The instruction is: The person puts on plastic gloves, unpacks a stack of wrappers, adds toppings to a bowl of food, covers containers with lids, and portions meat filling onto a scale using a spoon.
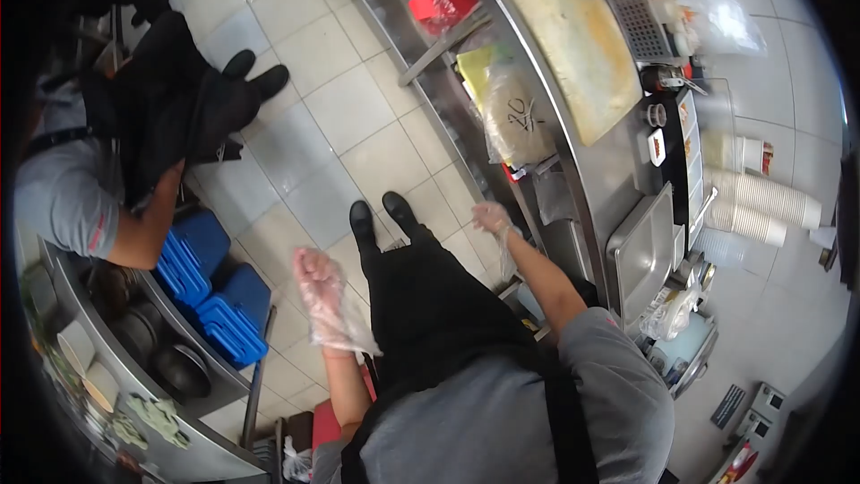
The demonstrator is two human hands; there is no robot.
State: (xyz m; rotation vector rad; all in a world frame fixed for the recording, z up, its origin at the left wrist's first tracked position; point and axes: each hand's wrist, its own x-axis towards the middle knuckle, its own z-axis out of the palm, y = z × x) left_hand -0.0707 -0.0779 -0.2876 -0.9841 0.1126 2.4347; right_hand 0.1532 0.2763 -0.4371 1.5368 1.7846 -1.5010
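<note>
My left hand is raised over the tiled floor, in a loose clear plastic glove. Its fingers are curled into a fist, and I see nothing in them. My right hand, also in a clear plastic glove, hangs beside the steel counter's lower shelf. Its fingers are curled in, with no object visible. Closest to it is a plastic-wrapped brown package marked "20" on that shelf. My black apron hangs between my arms.
At left, another person in a grey shirt bends near blue plastic bins. On the right counter are a worn cutting board, a steel tray and stacked paper cups. Tiled floor runs between the counters.
</note>
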